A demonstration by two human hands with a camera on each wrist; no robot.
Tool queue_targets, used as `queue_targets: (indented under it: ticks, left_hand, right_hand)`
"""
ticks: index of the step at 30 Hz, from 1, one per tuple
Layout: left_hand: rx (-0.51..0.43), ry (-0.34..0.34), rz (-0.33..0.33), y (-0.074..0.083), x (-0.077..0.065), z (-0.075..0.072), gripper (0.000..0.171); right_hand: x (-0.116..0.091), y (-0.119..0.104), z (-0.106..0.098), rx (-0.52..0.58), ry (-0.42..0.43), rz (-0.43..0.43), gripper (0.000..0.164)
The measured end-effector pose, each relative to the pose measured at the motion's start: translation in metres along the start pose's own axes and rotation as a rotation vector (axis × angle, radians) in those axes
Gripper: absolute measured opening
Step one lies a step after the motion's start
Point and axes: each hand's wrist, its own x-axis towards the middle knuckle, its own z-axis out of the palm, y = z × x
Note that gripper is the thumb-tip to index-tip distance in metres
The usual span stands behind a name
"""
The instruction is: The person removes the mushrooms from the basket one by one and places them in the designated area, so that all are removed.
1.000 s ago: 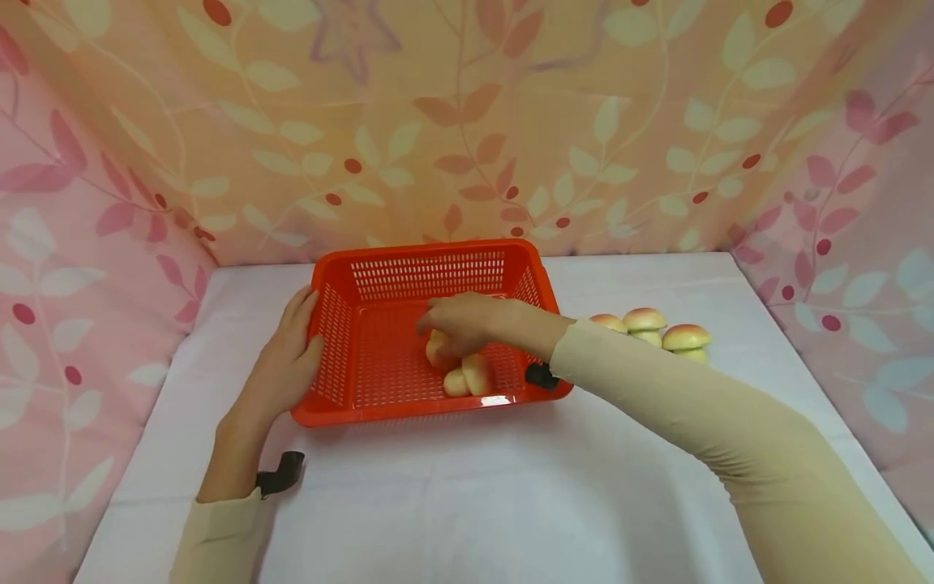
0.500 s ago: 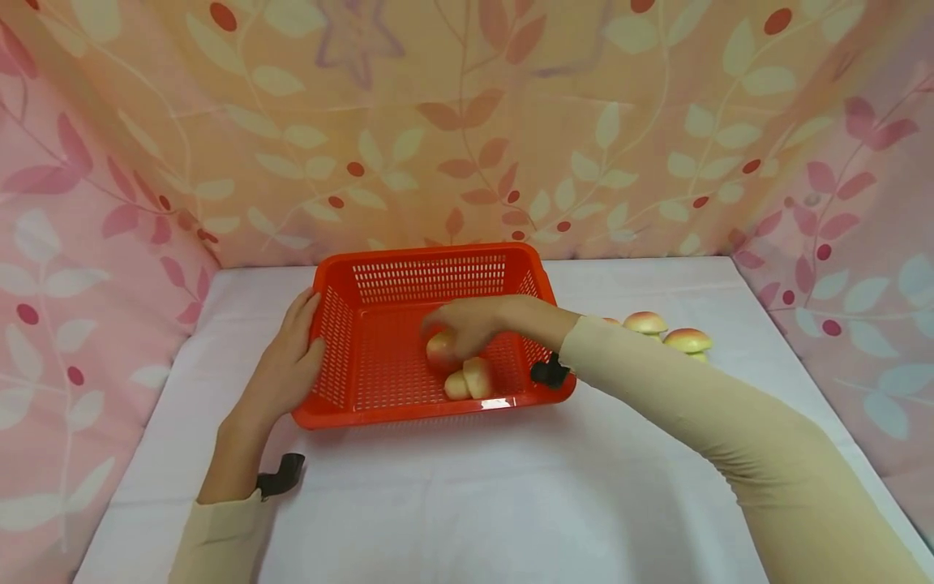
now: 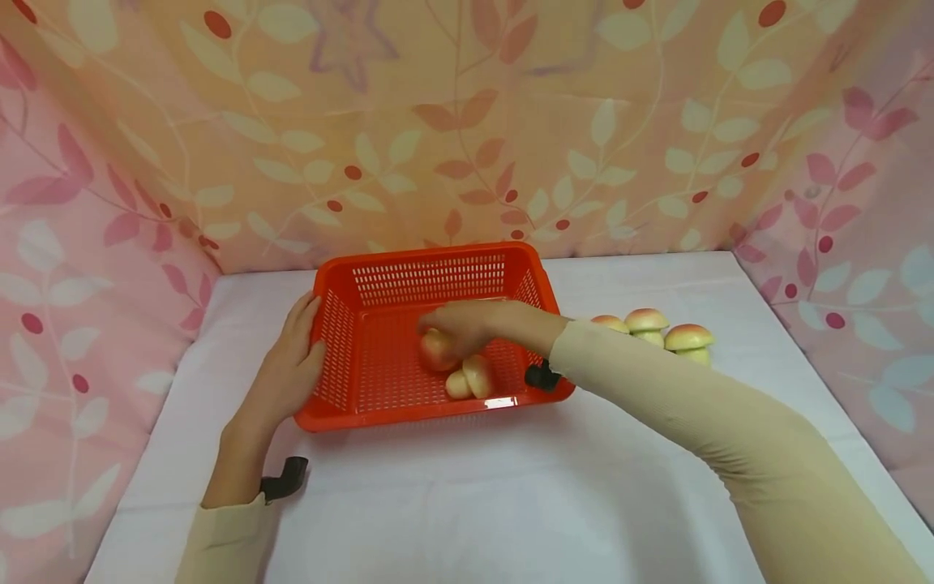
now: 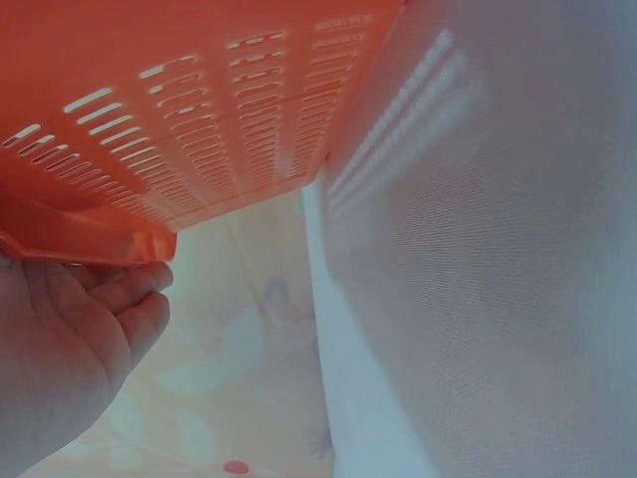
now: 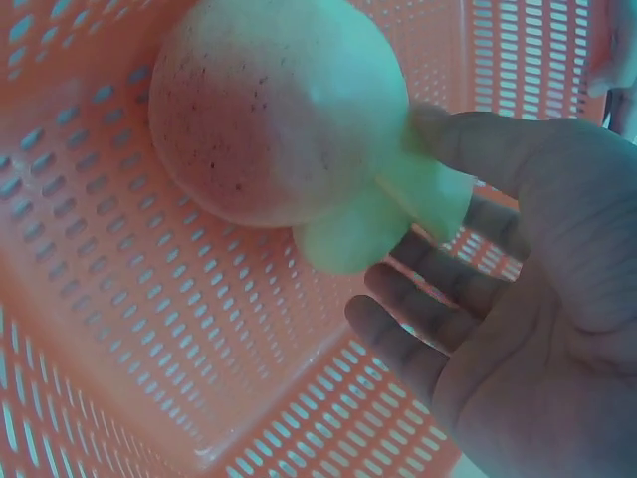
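Two toy mushrooms with reddish-yellow caps and pale stems are in the red plastic basket (image 3: 394, 418). My right hand (image 3: 463, 324) reaches in from above and pinches one mushroom (image 3: 436, 353) between thumb and fingers, partly covering it. Just in front of it lies the other mushroom (image 3: 470, 378) on its side. In the right wrist view, a large speckled cap (image 5: 269, 110) hides part of the pinched mushroom (image 5: 433, 194). My left hand (image 3: 288, 365) holds the basket's left rim, its fingertips (image 4: 149, 299) beneath the lip.
Several more mushrooms (image 3: 645, 323) stand on the white cloth (image 3: 452, 503) right of the basket, partly hidden behind my right sleeve (image 3: 679, 405). Patterned curtains (image 3: 467, 146) surround the table at the back and both sides.
The mushroom under my right hand has turned and shifted slightly left. The one in front of it has tilted a little. My left hand stays on the basket rim.
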Motion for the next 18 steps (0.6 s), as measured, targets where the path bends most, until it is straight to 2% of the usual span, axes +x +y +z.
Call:
queue_targets:
  ticks: [6,18]
  left_hand:
    - [0.004,0.002,0.013,-0.0004,0.0005,0.0017,0.067]
    - [0.032,0.023,0.024,0.001,-0.0006,-0.0006,0.067]
  right_hand:
    - [0.0024,-0.0012,0.005,0.043,0.005,0.03,0.037]
    - [0.003,-0.0045,0.0053,0.05,0.003,0.029,0.046]
